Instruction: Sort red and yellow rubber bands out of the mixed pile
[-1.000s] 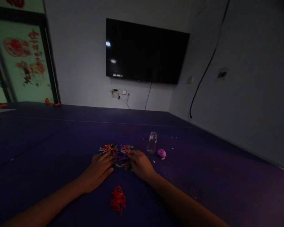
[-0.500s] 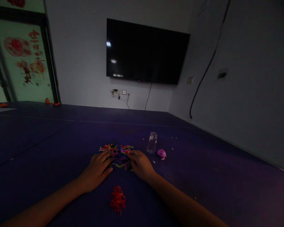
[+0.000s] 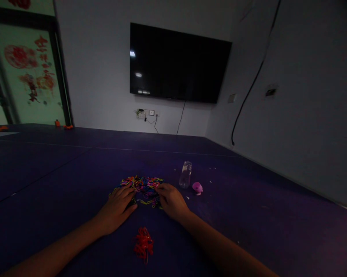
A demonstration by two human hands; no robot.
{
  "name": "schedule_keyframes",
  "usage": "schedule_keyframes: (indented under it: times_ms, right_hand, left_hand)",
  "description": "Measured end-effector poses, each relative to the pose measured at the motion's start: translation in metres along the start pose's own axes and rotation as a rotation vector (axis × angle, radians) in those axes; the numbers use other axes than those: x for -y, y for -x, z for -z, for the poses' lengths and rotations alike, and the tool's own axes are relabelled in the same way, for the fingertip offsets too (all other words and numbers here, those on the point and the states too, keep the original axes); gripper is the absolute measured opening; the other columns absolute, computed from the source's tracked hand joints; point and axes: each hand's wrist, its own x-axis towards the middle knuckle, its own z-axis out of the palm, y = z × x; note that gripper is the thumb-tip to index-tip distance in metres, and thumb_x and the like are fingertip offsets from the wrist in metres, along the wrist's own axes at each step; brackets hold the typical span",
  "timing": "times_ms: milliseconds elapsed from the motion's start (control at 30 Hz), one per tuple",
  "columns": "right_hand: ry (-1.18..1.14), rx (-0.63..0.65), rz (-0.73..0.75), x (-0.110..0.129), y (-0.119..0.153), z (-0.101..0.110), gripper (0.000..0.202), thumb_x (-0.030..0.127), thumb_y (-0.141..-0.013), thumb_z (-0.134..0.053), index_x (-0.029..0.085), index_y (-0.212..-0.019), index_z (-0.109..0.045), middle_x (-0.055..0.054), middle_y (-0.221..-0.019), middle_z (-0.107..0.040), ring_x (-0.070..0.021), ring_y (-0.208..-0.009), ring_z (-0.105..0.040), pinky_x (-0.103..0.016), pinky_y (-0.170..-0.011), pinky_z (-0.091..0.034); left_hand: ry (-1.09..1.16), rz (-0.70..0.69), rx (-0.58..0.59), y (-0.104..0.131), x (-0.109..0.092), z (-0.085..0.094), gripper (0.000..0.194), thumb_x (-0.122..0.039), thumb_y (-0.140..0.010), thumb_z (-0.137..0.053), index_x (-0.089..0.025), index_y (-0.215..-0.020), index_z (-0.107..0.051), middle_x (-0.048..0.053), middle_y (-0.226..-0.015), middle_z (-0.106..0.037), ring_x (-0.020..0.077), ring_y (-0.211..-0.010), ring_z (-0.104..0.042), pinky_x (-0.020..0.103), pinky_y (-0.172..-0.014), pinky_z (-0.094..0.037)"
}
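Note:
A spread pile of multicoloured loops [image 3: 144, 185], like small rubber bands, lies on the purple surface [image 3: 84, 169]. My left hand [image 3: 118, 207] rests on the pile's left side, palm down, with its fingers apart. At the right side of the pile my right hand [image 3: 172, 200] has its fingers bent together; its fingertips touch the loops, and whatever they pinch is too small to make out. Nearer to me, between my forearms, sits a small separate heap of red loops [image 3: 144, 244].
Right of the pile stand a clear bottle [image 3: 185, 175] and a small pink cup-like object [image 3: 197, 188], with white scraps around them. Orange items [image 3: 57, 123] lie at the far left. A black television [image 3: 179, 63] hangs on the wall.
My left hand has shifted slightly to the left, with its fingers on the pile's left edge. My right hand has hardly moved.

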Motion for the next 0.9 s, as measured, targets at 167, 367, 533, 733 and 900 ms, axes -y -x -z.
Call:
schedule_keyframes:
  times_ms: [167, 367, 533, 733, 900]
  right_hand:
    - [0.011, 0.004, 0.003, -0.001, 0.0, -0.001, 0.037, 0.0, -0.077, -0.044, 0.016, -0.1, -0.067, -0.008, -0.101, -0.064, -0.0177, -0.095, -0.058, -0.029, -0.084, -0.047]
    - [0.012, 0.002, -0.012, -0.002, 0.0, -0.002, 0.037, 0.0, -0.076, -0.044, 0.016, -0.1, -0.067, -0.008, -0.103, -0.064, -0.0181, -0.096, -0.058, -0.029, -0.085, -0.046]
    - [-0.007, -0.004, -0.009, -0.003, 0.001, -0.002, 0.037, 0.002, -0.077, -0.044, 0.016, -0.102, -0.067, -0.008, -0.103, -0.063, -0.0183, -0.097, -0.058, -0.029, -0.086, -0.046]
    - [0.015, 0.014, -0.01, -0.002, 0.0, -0.002, 0.039, 0.001, -0.076, -0.043, 0.018, -0.102, -0.067, -0.008, -0.103, -0.063, -0.0182, -0.097, -0.058, -0.029, -0.084, -0.046]
    - [0.005, 0.015, -0.012, 0.0, -0.001, 0.0, 0.038, 0.001, -0.077, -0.042, 0.017, -0.101, -0.066, -0.008, -0.1, -0.064, -0.0176, -0.094, -0.058, -0.029, -0.082, -0.047]
  left_hand:
    - [0.018, -0.023, -0.03, 0.0, 0.001, 0.0, 0.036, -0.037, -0.091, -0.044, -0.018, -0.119, -0.056, 0.01, -0.126, -0.054, 0.0293, -0.121, -0.044, 0.051, -0.1, -0.036]
    - [0.038, -0.108, -0.132, 0.001, 0.002, -0.002, 0.035, -0.03, -0.092, -0.045, -0.021, -0.125, -0.051, 0.009, -0.125, -0.054, 0.0266, -0.118, -0.046, 0.046, -0.097, -0.04]
    - [0.06, -0.156, -0.055, 0.002, -0.004, 0.007, 0.031, -0.028, -0.092, -0.046, -0.023, -0.121, -0.055, 0.007, -0.122, -0.057, 0.0256, -0.118, -0.047, 0.046, -0.098, -0.039]
    - [0.048, -0.089, -0.032, 0.001, -0.001, 0.004, 0.035, -0.035, -0.092, -0.045, -0.022, -0.124, -0.053, 0.008, -0.127, -0.055, 0.0263, -0.121, -0.045, 0.048, -0.101, -0.036]
    - [0.007, -0.005, -0.001, 0.001, 0.007, -0.006, 0.043, -0.044, -0.091, -0.043, -0.021, -0.126, -0.051, 0.011, -0.132, -0.051, 0.0302, -0.126, -0.04, 0.053, -0.101, -0.033]
